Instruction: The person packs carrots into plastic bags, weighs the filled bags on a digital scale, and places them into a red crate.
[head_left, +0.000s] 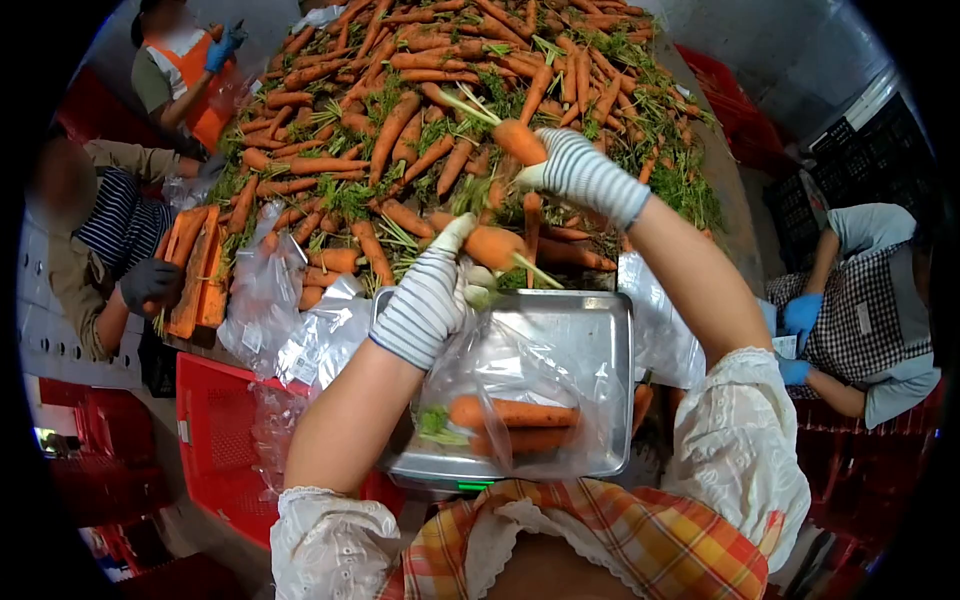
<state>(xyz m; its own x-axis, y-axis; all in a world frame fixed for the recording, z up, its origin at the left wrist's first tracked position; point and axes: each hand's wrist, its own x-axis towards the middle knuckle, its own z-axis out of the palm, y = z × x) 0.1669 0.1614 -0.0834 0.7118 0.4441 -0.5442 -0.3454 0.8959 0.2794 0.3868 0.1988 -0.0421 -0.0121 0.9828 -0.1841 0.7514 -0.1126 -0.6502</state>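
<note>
My left hand (430, 300), in a striped white glove, is closed around a carrot (497, 248) with a short green stem, above the near side of the pile. My right hand (580, 175), gloved the same way, grips another carrot (520, 142) whose pale stem points up and left. Below them a shallow metal tray (600, 345) sits on a scale, with a green light at its front edge. On the tray lies a clear plastic bag (515, 365) with carrots (515, 412) in it. A large heap of carrots (395, 135) with green tops spreads behind my hands.
Clear plastic bags (265, 285) lie left of the tray, above a red crate (215, 420). On the left, a person's dark-gloved hand (150, 285) is beside an orange tray (195, 270). To the right, another person wears blue gloves (800, 315). Black crates (860, 150) stand behind.
</note>
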